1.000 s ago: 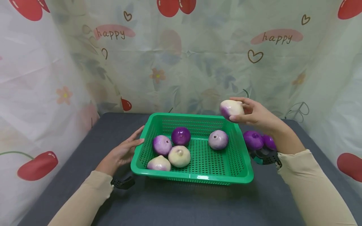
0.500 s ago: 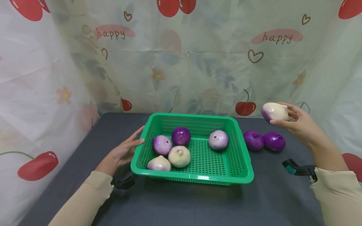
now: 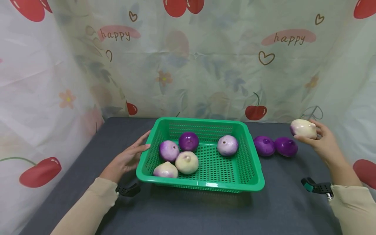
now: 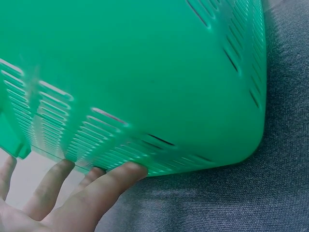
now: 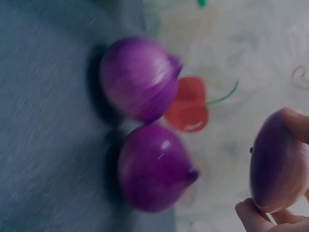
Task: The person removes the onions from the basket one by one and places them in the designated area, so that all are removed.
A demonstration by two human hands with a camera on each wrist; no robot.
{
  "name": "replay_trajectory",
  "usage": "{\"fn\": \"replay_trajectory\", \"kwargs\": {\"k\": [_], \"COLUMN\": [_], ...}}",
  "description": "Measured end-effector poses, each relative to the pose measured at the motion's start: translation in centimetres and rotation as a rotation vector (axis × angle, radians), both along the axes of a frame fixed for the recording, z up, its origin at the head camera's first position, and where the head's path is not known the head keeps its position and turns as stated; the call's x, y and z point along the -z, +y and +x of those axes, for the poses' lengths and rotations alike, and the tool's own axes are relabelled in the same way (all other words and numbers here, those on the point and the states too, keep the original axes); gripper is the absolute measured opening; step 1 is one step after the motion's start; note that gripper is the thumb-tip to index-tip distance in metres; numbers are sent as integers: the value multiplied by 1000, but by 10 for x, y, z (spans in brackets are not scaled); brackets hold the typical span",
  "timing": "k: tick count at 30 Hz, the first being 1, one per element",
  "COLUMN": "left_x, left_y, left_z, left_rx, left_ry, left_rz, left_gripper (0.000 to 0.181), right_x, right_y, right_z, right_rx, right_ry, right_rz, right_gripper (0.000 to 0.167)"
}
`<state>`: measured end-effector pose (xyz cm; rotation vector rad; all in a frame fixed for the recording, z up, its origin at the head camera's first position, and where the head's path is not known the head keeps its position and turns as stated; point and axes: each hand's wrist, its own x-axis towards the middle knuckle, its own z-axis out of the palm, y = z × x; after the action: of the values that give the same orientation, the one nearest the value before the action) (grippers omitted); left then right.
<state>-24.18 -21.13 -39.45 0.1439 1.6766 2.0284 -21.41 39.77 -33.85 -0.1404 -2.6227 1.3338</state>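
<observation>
My right hand grips a white-and-purple onion between thumb and fingers, at the right of the table. In the right wrist view, this onion shows its purple end. Left of that hand, two deep purple onions sit touching on the cloth. A green basket stands in the middle, holding several onions in purple, pale purple and cream. My left hand rests against its left side. In the left wrist view, extended fingers touch the slotted outer wall.
A dark grey cloth covers the table. A printed curtain with cherries and hearts hangs behind and along both sides. The basket's right wall is close to the nearer purple onion. A black strap hangs at the right wrist.
My right hand has carried the white-and-purple onion rightward from above the basket's back right corner, past the two purple onions, then lower. The left hand and basket stay in place.
</observation>
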Motion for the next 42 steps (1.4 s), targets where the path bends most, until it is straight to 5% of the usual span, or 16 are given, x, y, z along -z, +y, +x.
{"fn": "replay_trajectory", "kwargs": {"k": [7,16,29,42], "left_x": [1,0,-2,3], "left_y": [-1,-1,0,-1], "left_z": [0,0,1,-1], "left_rx": [9,10,8,5], "left_ry": [10,2,-1,13], "left_rz": [-6,2,6,7], "left_gripper": [70,69,69,69], "right_x": [22,44,59,72], "right_y": [21,47,57,59], "right_z": [-3,-10,-10,-14], "right_rx": [89,181,208,222], "right_ry": [18,-98,-90,-176], "right_rz": [-24,-74,-16,-36], "right_gripper": [89,94,93,94]}}
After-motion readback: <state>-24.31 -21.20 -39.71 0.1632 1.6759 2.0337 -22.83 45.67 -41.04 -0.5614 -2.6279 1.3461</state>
